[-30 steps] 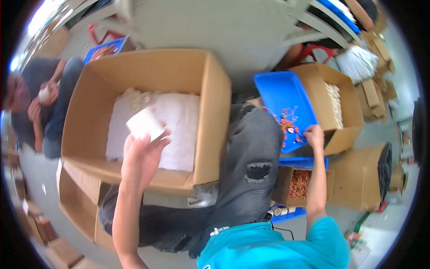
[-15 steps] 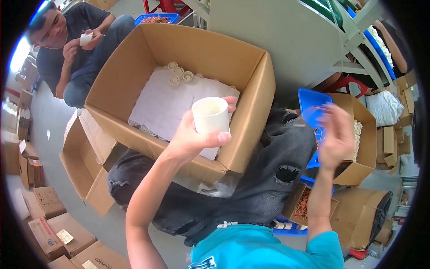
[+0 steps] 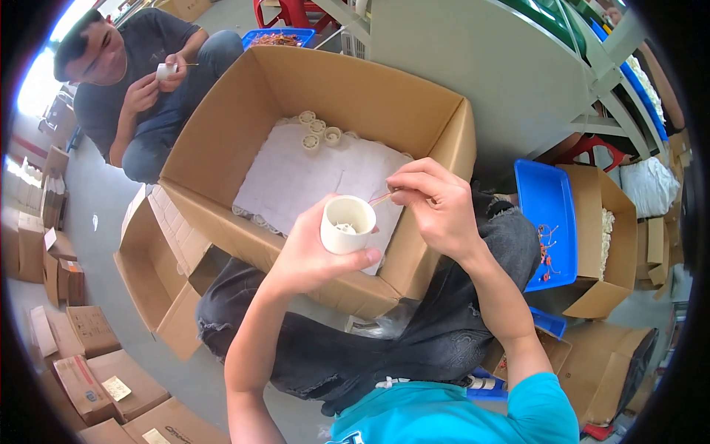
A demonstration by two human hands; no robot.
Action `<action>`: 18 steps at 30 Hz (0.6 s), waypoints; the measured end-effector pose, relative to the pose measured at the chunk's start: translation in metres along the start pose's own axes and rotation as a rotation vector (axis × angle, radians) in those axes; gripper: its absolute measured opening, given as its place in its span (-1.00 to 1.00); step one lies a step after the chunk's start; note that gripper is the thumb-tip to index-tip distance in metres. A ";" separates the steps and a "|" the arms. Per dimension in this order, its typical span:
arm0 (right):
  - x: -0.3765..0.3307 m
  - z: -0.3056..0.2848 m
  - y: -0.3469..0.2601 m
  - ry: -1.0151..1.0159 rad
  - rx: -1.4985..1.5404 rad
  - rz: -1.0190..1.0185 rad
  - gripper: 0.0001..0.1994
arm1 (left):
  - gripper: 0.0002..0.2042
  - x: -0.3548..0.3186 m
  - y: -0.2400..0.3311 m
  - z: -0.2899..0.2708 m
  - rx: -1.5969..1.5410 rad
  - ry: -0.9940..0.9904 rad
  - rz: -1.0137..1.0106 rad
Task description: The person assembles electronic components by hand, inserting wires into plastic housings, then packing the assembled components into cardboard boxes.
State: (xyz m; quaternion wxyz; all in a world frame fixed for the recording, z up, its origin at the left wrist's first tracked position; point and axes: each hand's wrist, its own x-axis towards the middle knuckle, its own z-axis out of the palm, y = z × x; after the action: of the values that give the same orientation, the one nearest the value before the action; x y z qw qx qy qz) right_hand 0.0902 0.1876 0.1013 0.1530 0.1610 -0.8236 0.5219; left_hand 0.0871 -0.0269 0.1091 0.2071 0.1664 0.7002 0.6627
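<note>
Grey floor [image 3: 181,374] is spreading beneath us, and cardboard cartons [image 3: 144,374] are crowding it on the left. We are sitting in dark ripped jeans [image 3: 347,344], with a large open cardboard box [image 3: 347,83] standing in front of us. Our left hand [image 3: 305,248] is holding a white cup [image 3: 343,240] above the near side of that box, fingers and thumb wrapping around its wall, and its mouth is facing up toward us. Inside the cup a small white fitting [image 3: 344,227] is showing. Our right hand [image 3: 440,211] is pinching a thin wire [image 3: 381,199] between thumb and fingertips, close to the cup's rim — we cannot tell whether the wire is touching it. Deep in the box, a white sheet [image 3: 292,177] is lying flat, and four round white pieces [image 3: 310,143] are resting on it near the far edge. To our right, a blue tray [image 3: 546,196] is holding a loose cluster of orange-red wires [image 3: 545,255]. Beyond the box, at the upper left, a co-worker [image 3: 107,118] in dark clothing is sitting and holding another white cup [image 3: 166,72] in both hands.
</note>
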 end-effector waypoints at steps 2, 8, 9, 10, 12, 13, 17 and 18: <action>-0.001 0.001 0.000 -0.010 0.003 0.031 -0.81 | -0.60 -0.002 0.003 0.003 0.076 -0.006 -0.037; -0.007 0.001 0.004 -0.020 0.151 0.191 -0.84 | -0.56 0.002 0.001 0.011 0.281 -0.083 -0.082; -0.008 0.000 0.007 -0.059 0.239 0.229 -0.83 | -0.57 0.002 0.001 0.012 0.291 -0.110 -0.069; -0.008 -0.002 0.009 -0.099 0.327 0.266 -0.81 | -0.57 0.002 0.002 0.013 0.295 -0.113 -0.067; -0.005 -0.008 0.008 -0.124 0.398 0.343 -0.79 | -0.56 0.002 0.004 0.012 0.328 -0.109 -0.046; -0.005 -0.010 0.007 -0.153 0.467 0.423 -0.77 | -0.56 0.002 0.004 0.013 0.330 -0.115 -0.043; -0.008 -0.011 0.011 -0.130 0.428 0.422 -0.78 | -0.55 0.002 0.006 0.016 0.407 -0.092 -0.041; -0.008 -0.010 0.010 -0.115 0.394 0.414 -0.79 | -0.55 0.002 0.006 0.018 0.416 -0.088 -0.033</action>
State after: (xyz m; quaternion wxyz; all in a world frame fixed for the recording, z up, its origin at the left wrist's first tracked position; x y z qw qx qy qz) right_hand 0.0935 0.2014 0.0937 -0.0376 0.0455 -0.7290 0.6820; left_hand 0.0944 -0.0103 0.1140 0.2096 0.2229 0.8149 0.4923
